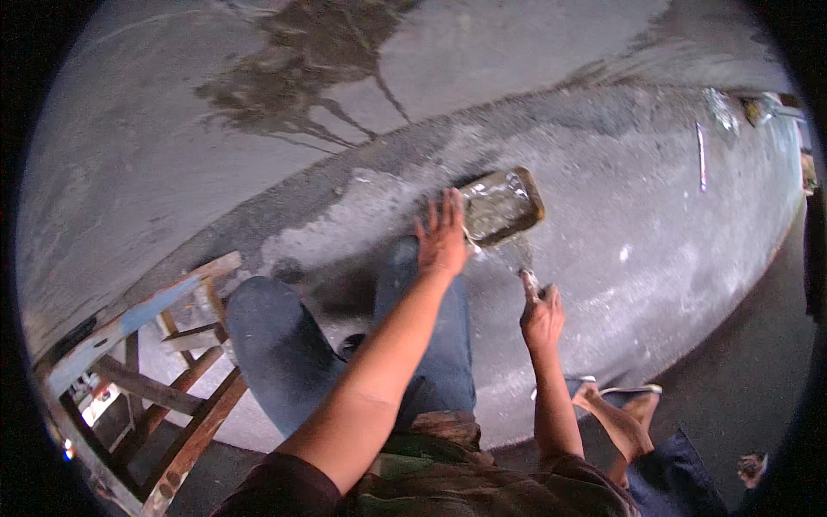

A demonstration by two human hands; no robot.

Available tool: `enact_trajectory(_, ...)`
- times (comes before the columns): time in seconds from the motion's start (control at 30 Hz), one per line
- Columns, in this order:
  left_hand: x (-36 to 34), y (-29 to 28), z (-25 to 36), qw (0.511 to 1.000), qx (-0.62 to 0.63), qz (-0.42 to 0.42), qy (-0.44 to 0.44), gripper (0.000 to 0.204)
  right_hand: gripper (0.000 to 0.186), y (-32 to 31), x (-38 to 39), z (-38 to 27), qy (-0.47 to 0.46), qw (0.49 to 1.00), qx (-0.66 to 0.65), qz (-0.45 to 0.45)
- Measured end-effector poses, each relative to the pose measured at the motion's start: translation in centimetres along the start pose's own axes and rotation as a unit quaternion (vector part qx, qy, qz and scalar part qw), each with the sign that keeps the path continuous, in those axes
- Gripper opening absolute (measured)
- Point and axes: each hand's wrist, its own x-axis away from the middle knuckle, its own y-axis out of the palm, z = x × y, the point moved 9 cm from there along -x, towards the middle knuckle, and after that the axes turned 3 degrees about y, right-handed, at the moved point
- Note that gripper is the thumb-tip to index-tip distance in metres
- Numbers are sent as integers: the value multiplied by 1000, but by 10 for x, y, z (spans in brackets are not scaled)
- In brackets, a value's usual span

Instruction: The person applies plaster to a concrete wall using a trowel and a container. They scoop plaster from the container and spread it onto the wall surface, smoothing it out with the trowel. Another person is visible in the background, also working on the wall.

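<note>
Wide surface [616,202] right of tray rim [537,202]

Fisheye view from wearer's head, facing steeply down onto bare left hand [444,248], bare right hand [543,322]; near.

The tray [540,207] sits just right of my left hand [444,241], whose fingers lie along its left end. It is a shallow rectangle with rounded corners and a tan-brown, stained rim, open side up. Its longer sides slant away from me toward the right. Inside, the bottom looks grey-brown, with bright wet-looking glints; I cannot tell how deep the contents are. The scraper [518,252] is in my right hand [542,320], its handle inside my grip. Its thin greyish blade points away from me, up to the tray's near side; whether they touch is unclear.
</note>
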Motion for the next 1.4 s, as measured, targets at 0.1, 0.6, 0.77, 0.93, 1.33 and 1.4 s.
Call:
enact_trajectory(0.1, -3, 2, 0, 1000, -6, 9, 13, 126, 42, -38, -3, -4, 10, 999, -37, -20)
enact_trajectory(0.6, 0, 2, -1, 999, 32, 16, 8, 122, 28, -39, -137, 15, 64, 989, -103, -83)
enact_trajectory(0.77, -6, 12, -6, 999, 25, 24, 6, 123, 32, -21, -144, -1, 90, 971, -121, -183)
enact_trajectory(0.93, -5, 10, -4, 1000, 25, 16, 8, 123, 33, -3, -132, -25, 107, 941, -190, -258)
enact_trajectory(1.33, -4, 5, -2, 999, -8, 39, 25, 120, 36, 34, -71, -41, 87, 926, -338, -145)
enact_trajectory(1.4, -2, 1, -1, 999, -6, 34, 27, 127, 36, 39, -63, -51, 121, 914, -365, -129)
